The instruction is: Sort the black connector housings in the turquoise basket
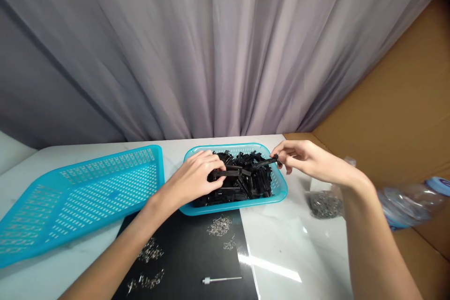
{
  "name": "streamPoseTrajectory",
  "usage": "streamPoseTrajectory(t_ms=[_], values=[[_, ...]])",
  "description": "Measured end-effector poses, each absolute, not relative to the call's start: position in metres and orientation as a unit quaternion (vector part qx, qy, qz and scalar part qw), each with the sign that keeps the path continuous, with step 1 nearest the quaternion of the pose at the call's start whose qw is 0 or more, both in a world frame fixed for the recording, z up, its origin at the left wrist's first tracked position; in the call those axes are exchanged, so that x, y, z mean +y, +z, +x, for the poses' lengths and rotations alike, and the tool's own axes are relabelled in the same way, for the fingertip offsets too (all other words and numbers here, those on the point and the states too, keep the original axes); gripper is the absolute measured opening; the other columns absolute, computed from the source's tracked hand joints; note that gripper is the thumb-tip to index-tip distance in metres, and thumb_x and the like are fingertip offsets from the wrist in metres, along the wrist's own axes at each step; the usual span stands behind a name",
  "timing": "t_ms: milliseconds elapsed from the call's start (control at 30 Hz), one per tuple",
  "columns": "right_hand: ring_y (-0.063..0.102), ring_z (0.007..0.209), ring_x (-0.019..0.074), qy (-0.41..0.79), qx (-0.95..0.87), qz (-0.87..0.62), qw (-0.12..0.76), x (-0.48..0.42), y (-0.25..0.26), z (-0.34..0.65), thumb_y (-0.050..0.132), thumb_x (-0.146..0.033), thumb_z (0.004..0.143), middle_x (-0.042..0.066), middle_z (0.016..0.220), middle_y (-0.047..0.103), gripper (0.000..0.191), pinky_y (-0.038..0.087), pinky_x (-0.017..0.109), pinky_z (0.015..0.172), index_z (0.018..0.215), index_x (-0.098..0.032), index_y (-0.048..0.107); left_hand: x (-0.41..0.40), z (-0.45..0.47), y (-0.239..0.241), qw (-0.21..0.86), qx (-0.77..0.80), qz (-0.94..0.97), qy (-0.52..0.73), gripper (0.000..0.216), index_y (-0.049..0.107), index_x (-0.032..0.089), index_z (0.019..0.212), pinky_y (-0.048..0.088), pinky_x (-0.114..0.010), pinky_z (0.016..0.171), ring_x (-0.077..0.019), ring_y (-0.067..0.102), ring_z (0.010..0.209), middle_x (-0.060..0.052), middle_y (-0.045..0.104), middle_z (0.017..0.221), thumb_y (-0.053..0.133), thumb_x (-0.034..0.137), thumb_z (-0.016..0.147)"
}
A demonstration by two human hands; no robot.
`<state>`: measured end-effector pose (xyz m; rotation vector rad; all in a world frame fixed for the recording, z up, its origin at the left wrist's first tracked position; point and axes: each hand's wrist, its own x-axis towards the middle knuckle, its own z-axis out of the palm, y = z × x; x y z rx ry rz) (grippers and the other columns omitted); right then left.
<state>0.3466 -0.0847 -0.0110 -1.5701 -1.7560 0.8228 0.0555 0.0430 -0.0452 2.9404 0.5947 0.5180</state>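
Observation:
A blue plastic basket (232, 207) holds a heap of long black plastic parts (246, 187). Over its left side, my left hand (202, 173) pinches one black plastic part (228, 173) between thumb and fingers. At the basket's right rim, my right hand (298, 159) grips the end of another black plastic part (265, 163), which slants down to the left above the heap. The exact kind of these parts is not clear.
A larger blue basket (105, 220) stands at left. On a black mat (186, 248) lie small metal piece piles (220, 226) and a thin white-handled tool (221, 280). Right are a bag of small metal pieces (325, 204) and a plastic bottle (411, 204). A grey curtain (211, 56) hangs behind.

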Motion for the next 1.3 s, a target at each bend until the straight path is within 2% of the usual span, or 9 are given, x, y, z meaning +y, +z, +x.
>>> streamPoseTrajectory(t_ms=[267, 367, 433, 500, 633, 733, 933, 1167, 1300], values=[[0.065, 0.081, 0.0170, 0.348, -0.673, -0.577, 0.305, -0.067, -0.027, 0.339, 0.053, -0.025, 0.090, 0.004, 0.086, 0.068, 0.021, 0.054, 0.029, 0.073, 0.106, -0.015, 0.064, 0.047, 0.045, -0.061, 0.119, 0.227, 0.950, 0.177, 0.021, 0.067, 0.021, 0.111, 0.048, -0.043, 0.099, -0.0258, 0.056, 0.112, -0.005, 0.065, 0.113, 0.066, 0.035, 0.095], [0.065, 0.082, 0.0169, 0.358, -0.681, -0.565, 0.299, -0.066, -0.026, 0.334, 0.053, -0.024, 0.090, 0.003, 0.087, 0.069, 0.023, 0.054, 0.029, 0.074, 0.109, -0.017, 0.064, 0.035, 0.055, -0.056, 0.160, 0.243, 0.931, 0.222, 0.041, 0.063, 0.024, 0.123, 0.047, -0.045, 0.105, -0.0264, 0.056, 0.119, -0.005, 0.064, 0.124, 0.071, 0.050, 0.092], [0.065, 0.084, 0.0169, 0.380, -0.687, -0.543, 0.297, -0.063, -0.027, 0.327, 0.054, -0.026, 0.092, 0.003, 0.089, 0.069, 0.023, 0.055, 0.029, 0.075, 0.111, -0.018, 0.064, 0.028, 0.064, -0.056, 0.219, 0.251, 0.911, 0.243, 0.051, 0.059, 0.026, 0.130, 0.048, -0.042, 0.103, -0.0247, 0.059, 0.117, -0.004, 0.064, 0.127, 0.071, 0.055, 0.090], [0.065, 0.082, 0.0170, 0.393, -0.695, -0.525, 0.293, -0.056, -0.032, 0.320, 0.054, -0.033, 0.096, 0.004, 0.092, 0.070, 0.026, 0.056, 0.030, 0.076, 0.116, -0.018, 0.063, 0.024, 0.070, -0.059, 0.277, 0.247, 0.896, 0.243, 0.041, 0.061, 0.027, 0.128, 0.052, -0.038, 0.097, -0.0214, 0.063, 0.107, -0.003, 0.068, 0.119, 0.067, 0.051, 0.095], [0.064, 0.103, 0.0231, 0.184, -0.698, -0.607, 0.332, -0.034, -0.059, 0.311, 0.047, -0.042, 0.104, 0.009, 0.112, 0.070, 0.034, 0.051, 0.038, 0.095, 0.120, -0.019, 0.065, 0.034, 0.067, -0.063, 0.287, 0.247, 0.899, 0.220, 0.019, 0.070, 0.025, 0.109, 0.052, -0.035, 0.088, -0.0192, 0.064, 0.094, -0.001, 0.071, 0.104, 0.059, 0.039, 0.101], [0.055, 0.120, 0.0305, -0.006, -0.667, -0.696, 0.266, -0.019, -0.081, 0.309, 0.047, -0.043, 0.105, 0.013, 0.125, 0.065, 0.037, 0.041, 0.046, 0.107, 0.124, -0.020, 0.069, 0.048, 0.052, -0.060, 0.246, 0.253, 0.911, 0.212, 0.021, 0.071, 0.025, 0.107, 0.051, -0.037, 0.090, -0.0212, 0.065, 0.096, -0.002, 0.071, 0.104, 0.063, 0.042, 0.098], [0.061, 0.111, 0.0293, -0.020, -0.636, -0.759, 0.142, -0.009, -0.093, 0.304, 0.053, -0.036, 0.102, 0.012, 0.115, 0.070, 0.030, 0.044, 0.038, 0.097, 0.119, -0.023, 0.074, 0.062, 0.033, -0.053, 0.233, 0.253, 0.926, 0.158, 0.027, 0.075, 0.026, 0.101, 0.050, -0.037, 0.091, -0.0226, 0.065, 0.098, -0.003, 0.070, 0.100, 0.060, 0.049, 0.098], [0.068, 0.095, 0.0218, 0.050, -0.609, -0.757, 0.232, -0.008, -0.095, 0.307, 0.064, -0.028, 0.093, 0.005, 0.107, 0.072, 0.011, 0.043, 0.029, 0.078, 0.099, -0.024, 0.071, 0.064, 0.035, -0.057, 0.332, 0.312, 0.873, 0.174, 0.032, 0.072, 0.022, 0.095, 0.046, -0.034, 0.076, -0.0199, 0.062, 0.079, 0.000, 0.071, 0.083, 0.057, 0.050, 0.099], [0.067, 0.086, 0.0189, 0.046, -0.620, -0.724, 0.297, -0.011, -0.094, 0.310, 0.059, -0.026, 0.095, 0.005, 0.107, 0.070, 0.009, 0.044, 0.029, 0.077, 0.101, -0.021, 0.065, 0.067, 0.035, -0.059, 0.387, 0.295, 0.855, 0.182, 0.031, 0.069, 0.020, 0.095, 0.045, -0.034, 0.076, -0.0201, 0.062, 0.082, -0.001, 0.071, 0.083, 0.053, 0.046, 0.100]])
